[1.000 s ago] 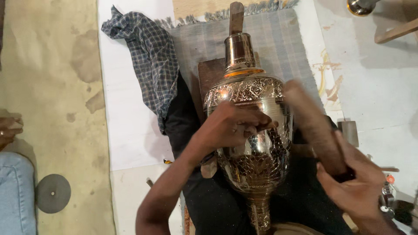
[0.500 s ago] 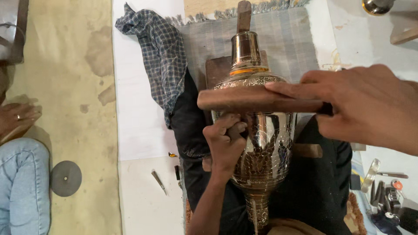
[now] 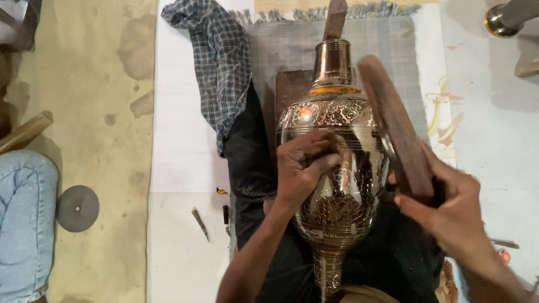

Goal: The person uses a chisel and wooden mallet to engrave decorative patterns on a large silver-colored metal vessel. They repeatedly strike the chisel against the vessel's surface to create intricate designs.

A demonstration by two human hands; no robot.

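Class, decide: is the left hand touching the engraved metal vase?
Touching. The head view shows the left hand pressed against the engraved metal vase, fingers curled on its belly.

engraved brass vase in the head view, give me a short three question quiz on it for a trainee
1. True or false: the left hand rests on the engraved brass vase.
2. What does the right hand hold? A) checked cloth B) dark wooden block C) grey disc
3. Where does the checked cloth lie in relation to the vase?

Key
1. True; its closed grip presses on the vase's belly.
2. B; the dark wooden block is raised beside the vase.
3. To the vase's left in the picture, on the floor covering, apart from it.
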